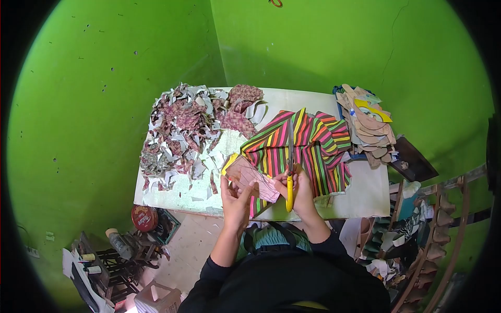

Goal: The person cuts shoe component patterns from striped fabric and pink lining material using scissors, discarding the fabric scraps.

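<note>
My left hand [238, 201] holds a small piece of pinkish patterned fabric [250, 179] with a yellow edge at its upper left, thumb on top. Around the handle of yellow-handled scissors [289, 195] my right hand [298, 188] is closed, and its fingertips are close to the right edge of the piece. The dark blades point away from me, over a brightly striped cloth [308, 138] spread on the white table [365, 201]. Part of the striped cloth lies beneath the patterned piece.
Fabric scraps [180, 122] are heaped at the table's left. Cardboard pattern pieces [369, 128] fill a container at the back right, beside a dark panel [415, 159]. A red round tin [144, 218] stands below left, and a cluttered rack [430, 224] below right.
</note>
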The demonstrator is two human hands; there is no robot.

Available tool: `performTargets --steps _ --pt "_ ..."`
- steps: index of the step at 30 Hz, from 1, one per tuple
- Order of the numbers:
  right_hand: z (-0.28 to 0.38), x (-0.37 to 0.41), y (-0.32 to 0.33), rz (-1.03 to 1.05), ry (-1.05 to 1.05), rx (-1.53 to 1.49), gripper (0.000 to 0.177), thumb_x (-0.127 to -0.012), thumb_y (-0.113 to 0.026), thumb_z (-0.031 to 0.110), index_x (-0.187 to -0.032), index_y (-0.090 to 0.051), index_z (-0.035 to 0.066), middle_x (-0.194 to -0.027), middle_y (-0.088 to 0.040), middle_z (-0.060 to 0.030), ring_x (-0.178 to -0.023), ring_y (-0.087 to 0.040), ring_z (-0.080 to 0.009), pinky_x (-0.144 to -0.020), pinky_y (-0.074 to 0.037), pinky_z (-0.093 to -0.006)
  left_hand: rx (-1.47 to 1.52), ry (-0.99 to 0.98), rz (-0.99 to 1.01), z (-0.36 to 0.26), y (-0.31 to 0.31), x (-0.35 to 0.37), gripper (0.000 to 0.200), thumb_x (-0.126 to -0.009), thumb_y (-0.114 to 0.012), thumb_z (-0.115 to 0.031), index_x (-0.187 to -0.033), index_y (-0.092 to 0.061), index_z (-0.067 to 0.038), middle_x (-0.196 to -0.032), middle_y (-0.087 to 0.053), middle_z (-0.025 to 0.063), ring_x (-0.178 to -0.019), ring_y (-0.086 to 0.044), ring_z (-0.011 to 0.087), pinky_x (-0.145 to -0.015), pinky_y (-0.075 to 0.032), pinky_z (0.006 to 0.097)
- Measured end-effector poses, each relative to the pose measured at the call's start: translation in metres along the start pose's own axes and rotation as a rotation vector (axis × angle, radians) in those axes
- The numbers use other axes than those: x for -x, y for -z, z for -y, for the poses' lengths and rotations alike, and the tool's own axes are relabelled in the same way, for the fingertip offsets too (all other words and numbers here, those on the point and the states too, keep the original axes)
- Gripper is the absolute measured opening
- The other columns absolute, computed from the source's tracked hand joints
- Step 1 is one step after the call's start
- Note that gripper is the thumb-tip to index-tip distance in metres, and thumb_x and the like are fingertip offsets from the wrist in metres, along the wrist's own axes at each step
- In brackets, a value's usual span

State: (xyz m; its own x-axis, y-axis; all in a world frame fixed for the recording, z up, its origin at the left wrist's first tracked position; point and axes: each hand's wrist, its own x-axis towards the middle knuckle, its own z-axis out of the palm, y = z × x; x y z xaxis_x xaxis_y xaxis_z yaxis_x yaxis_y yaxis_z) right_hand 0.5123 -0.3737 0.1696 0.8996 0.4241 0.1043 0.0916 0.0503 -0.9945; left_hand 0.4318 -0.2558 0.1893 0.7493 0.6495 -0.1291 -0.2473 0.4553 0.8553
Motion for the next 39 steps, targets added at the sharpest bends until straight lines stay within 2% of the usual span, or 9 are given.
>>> performTargets --steps 8,23,27,28,31,33,35,37,39 --pt "-0.014 0.004 -0.007 -0.085 0.022 -0.044 0.024 -0.068 -0.061 0.002 -0.082 -0.041 0.002 -0.072 -0.055 -0.0065 -0.056 -0.051 -0.0094 -0.047 -0.042 -0.0207 0.365 0.258 0.099 0.011 -0.003 0.009 0.052 -0.075 -0.05 0.007 -0.117 -0.029 -0.014 -0.109 -0.045 0.0077 -0.093 -0.051 0.0174 -0.078 -0.044 0.0295" --pt "-0.002 0.01 -0.001 -0.018 -0.064 -0.152 0.029 -0.069 -0.064 0.001 -0.083 -0.039 0.004 -0.069 -0.048 -0.0027 -0.064 -0.048 -0.0075 -0.057 -0.041 -0.0205 0.075 0.103 0.143 0.018 0.008 -0.009 0.053 -0.081 -0.044 0.003 -0.125 -0.019 -0.015 -0.111 -0.044 0.0108 -0.092 -0.052 0.017 -0.076 -0.046 0.0296" --pt "0.0 0.019 0.025 0.247 -0.272 -0.17 0.017 -0.078 -0.056 0.01 -0.082 -0.04 0.006 -0.063 -0.041 0.0009 -0.05 -0.04 -0.0074 -0.048 -0.035 -0.0197 0.158 0.089 0.145 0.0 0.008 -0.013 0.054 -0.081 -0.044 0.004 -0.125 -0.02 -0.015 -0.11 -0.045 0.0109 -0.093 -0.051 0.0169 -0.078 -0.045 0.0298" --pt "0.001 0.019 0.025 0.108 -0.649 -0.741 0.018 -0.084 -0.048 0.02 -0.083 -0.04 0.005 -0.066 -0.04 -0.0005 -0.053 -0.039 -0.0063 -0.048 -0.034 -0.0171 0.158 0.039 0.145 -0.003 0.01 -0.015 0.054 -0.081 -0.043 0.004 -0.125 -0.02 -0.015 -0.11 -0.045 0.0111 -0.094 -0.051 0.0171 -0.078 -0.045 0.03" --pt "-0.023 0.032 0.054 0.387 -0.898 -0.761 0.024 -0.087 -0.04 0.027 -0.084 -0.041 0.003 -0.072 -0.041 -0.0032 -0.057 -0.039 -0.0049 -0.049 -0.034 -0.0146 0.161 0.005 0.143 -0.015 0.01 -0.016 0.051 -0.08 -0.046 0.004 -0.123 -0.021 -0.008 -0.11 -0.045 0.0114 -0.093 -0.05 0.017 -0.077 -0.044 0.0292" --pt "-0.016 0.038 0.05 0.41 -0.779 -0.463 0.031 -0.089 -0.034 0.031 -0.087 -0.041 0.001 -0.076 -0.039 -0.0042 -0.061 -0.038 -0.0039 -0.051 -0.034 -0.0127 0.12 -0.038 0.169 -0.021 0.009 -0.016 0.054 -0.08 -0.044 0.004 -0.125 -0.02 -0.013 -0.109 -0.046 0.0109 -0.094 -0.051 0.0177 -0.08 -0.044 0.0307" --pt "-0.021 0.043 0.052 0.486 -0.691 -0.271 0.025 -0.073 -0.052 -0.003 -0.088 -0.032 0.002 -0.066 -0.042 -0.0082 -0.058 -0.042 -0.0149 -0.051 -0.037 -0.024 0.117 -0.03 0.179 -0.025 0.008 -0.016 0.053 -0.08 -0.045 0.004 -0.125 -0.02 -0.012 -0.11 -0.045 0.011 -0.095 -0.05 0.0176 -0.08 -0.044 0.0304" --pt "-0.021 0.047 0.047 0.566 -0.297 0.08 0.026 -0.072 -0.052 -0.001 -0.089 -0.032 0.002 -0.066 -0.042 -0.009 -0.057 -0.04 -0.0149 -0.052 -0.036 -0.0235 -0.014 -0.123 0.2 -0.026 0.008 -0.016 0.053 -0.08 -0.045 0.004 -0.125 -0.02 -0.011 -0.113 -0.043 0.0114 -0.096 -0.049 0.0177 -0.08 -0.043 0.03" --pt "-0.002 0.044 0.045 0.446 -0.761 -0.484 0.033 -0.088 -0.036 0.033 -0.09 -0.042 0.0 -0.077 -0.038 -0.0033 -0.059 -0.037 -0.0036 -0.052 -0.036 -0.0116 -0.034 -0.119 0.198 -0.028 0.006 -0.013 0.053 -0.08 -0.045 0.004 -0.125 -0.019 -0.011 -0.114 -0.042 0.0116 -0.098 -0.048 0.0177 -0.08 -0.043 0.0299"
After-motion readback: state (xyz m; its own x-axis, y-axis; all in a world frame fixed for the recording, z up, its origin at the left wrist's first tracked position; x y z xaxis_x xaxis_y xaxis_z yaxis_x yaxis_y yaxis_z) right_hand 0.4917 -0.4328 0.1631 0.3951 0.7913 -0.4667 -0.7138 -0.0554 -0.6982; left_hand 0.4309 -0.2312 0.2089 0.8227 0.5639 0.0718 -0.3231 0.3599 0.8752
